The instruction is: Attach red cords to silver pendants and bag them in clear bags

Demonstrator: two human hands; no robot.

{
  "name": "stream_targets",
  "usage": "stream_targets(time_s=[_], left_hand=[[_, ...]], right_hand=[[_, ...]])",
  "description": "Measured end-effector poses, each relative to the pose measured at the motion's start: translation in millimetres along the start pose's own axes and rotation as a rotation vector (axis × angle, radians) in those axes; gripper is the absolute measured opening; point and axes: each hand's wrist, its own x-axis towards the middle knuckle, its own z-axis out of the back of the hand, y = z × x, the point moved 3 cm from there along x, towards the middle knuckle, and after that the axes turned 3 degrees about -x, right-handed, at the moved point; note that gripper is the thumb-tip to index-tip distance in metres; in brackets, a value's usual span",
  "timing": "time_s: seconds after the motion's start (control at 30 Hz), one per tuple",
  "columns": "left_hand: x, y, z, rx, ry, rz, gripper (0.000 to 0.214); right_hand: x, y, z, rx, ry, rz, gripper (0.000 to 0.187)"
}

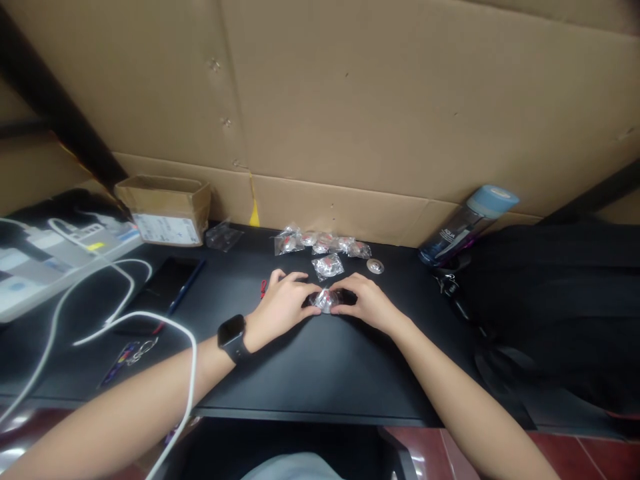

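Observation:
Between my two hands, over the black table [310, 373], is a small clear plastic packet [326, 301] with a shiny silvery item and a bit of red in it. My left hand [289, 300] pinches its left side with thumb and fingers, and a dark watch is on that wrist. The right side of the packet is pinched by my right hand [367, 303]. Just beyond lies a similar packet [328, 267], with several more packets [323, 243] in a row behind it. An unwrapped round metal disc [375, 266] rests to their right. A small red item [263, 289] shows beside my left hand.
At left stand an open cardboard box [167, 213] and a power strip [65, 257] with white cables [187, 327], near a phone [170, 287] and keyring [143, 352]. A bottle [465, 227] leans against the cardboard wall [350, 100]; a black bag [560, 313] lies at right.

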Motion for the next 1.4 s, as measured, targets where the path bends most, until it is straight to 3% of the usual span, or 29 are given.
stream_targets(time_s=[0.2,0.4,0.67,0.9,1.13,1.4], left_hand=[[0,5,1.1,0.025,0.032,0.017,0.032],[-7,3,3.0,0.101,0.019,-0.051,0.035],[-14,0,0.3,0.155,0.012,-0.047,0.040],[-10,0,12.4,0.081,-0.028,-0.090,0.056],[-4,6,33.1,0.068,-0.140,-0.045,0.022],[-2,20,47.9,0.027,-0.222,0.061,0.020]], right_hand=[[0,-2,2,0.007,0.041,-0.033,0.044],[-2,-4,3,0.004,0.066,-0.019,0.046],[-5,14,10,0.018,0.041,0.091,0.073],[-1,18,-4,-0.075,-0.013,0.054,0.057],[-3,20,1,-0.117,-0.018,0.108,0.046],[-2,17,-9,-0.123,-0.024,0.051,0.046]])
